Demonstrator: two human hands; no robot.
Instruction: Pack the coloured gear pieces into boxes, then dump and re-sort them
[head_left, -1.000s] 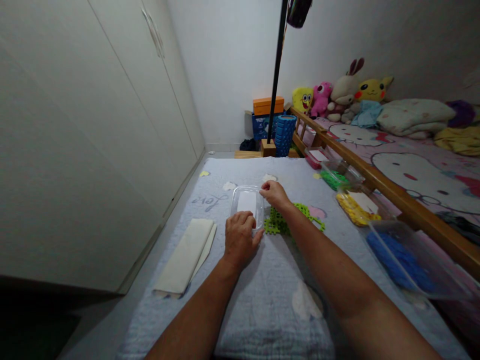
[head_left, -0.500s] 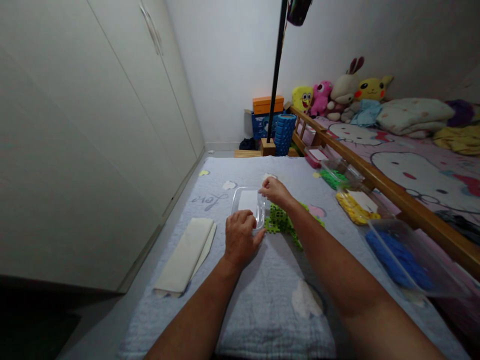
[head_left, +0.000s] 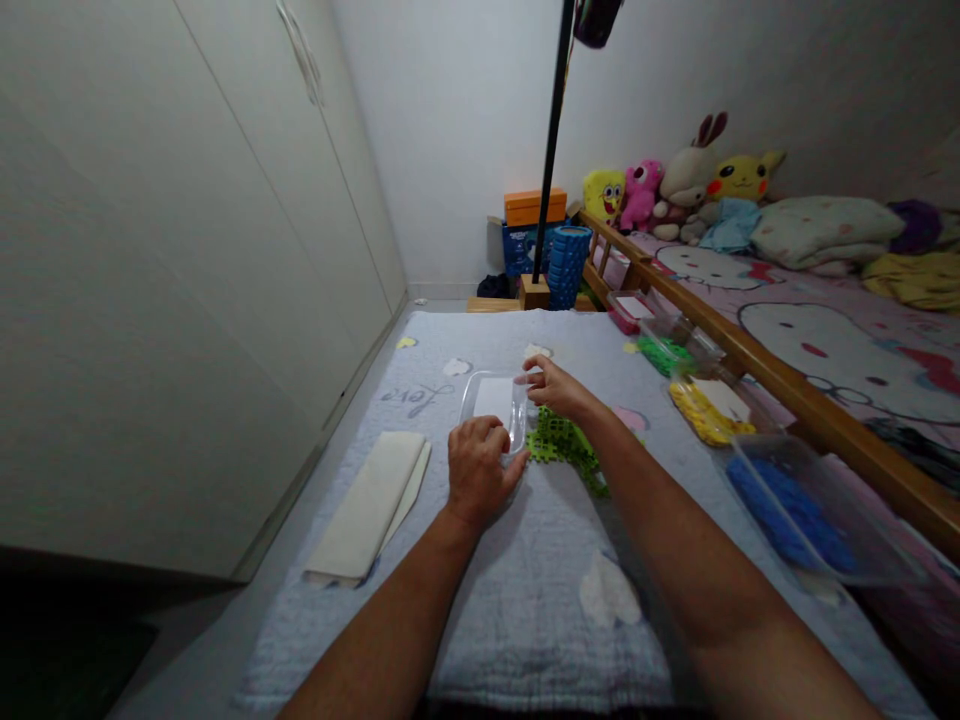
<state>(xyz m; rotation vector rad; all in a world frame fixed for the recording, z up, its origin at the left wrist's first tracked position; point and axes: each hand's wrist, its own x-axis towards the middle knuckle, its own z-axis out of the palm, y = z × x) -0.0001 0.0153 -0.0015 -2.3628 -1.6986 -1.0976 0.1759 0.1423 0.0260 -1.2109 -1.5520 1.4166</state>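
Note:
A clear plastic container (head_left: 493, 401) with a white label lies on the grey quilted mat (head_left: 540, 540). My left hand (head_left: 480, 472) is curled over its near edge, fingers closed on the rim. My right hand (head_left: 556, 386) pinches the container's far right corner. Just right of the container, partly under my right forearm, lies a flat cluster of green interlocking plastic pieces (head_left: 559, 444).
A folded cream cloth (head_left: 373, 505) lies on the mat's left. Along the wooden bed rail (head_left: 780, 375) stand clear tubs of green (head_left: 663, 354), yellow (head_left: 703, 408) and blue pieces (head_left: 791, 505). A wardrobe (head_left: 187, 250) runs along the left. A black pole (head_left: 551, 140) and boxes stand at the far end.
My right hand has shifted slightly along the container's far corner and the view has drifted a little. My left hand stays on the near rim.

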